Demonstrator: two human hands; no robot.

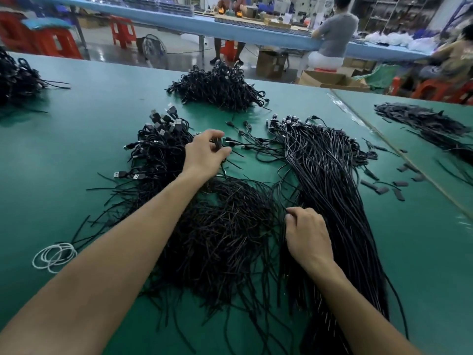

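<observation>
My left hand (208, 152) reaches out over the green table (76, 155) and pinches a small coiled black cable between thumb and fingers, beside a heap of coiled USB cables (158, 147). My right hand (305, 234) lies nearer to me with curled fingers pinching strands at the left edge of a long bundle of straight black cables (330, 180). Between my arms lies a tangled pile of thin black twist ties (220, 237).
Another heap of bundled cables (220, 88) sits further back, and one more (15, 78) at the far left. White rubber bands (55, 256) lie near my left forearm. Small black tabs (384, 188) and a dark pile (425, 124) are at the right. People sit at a blue bench behind.
</observation>
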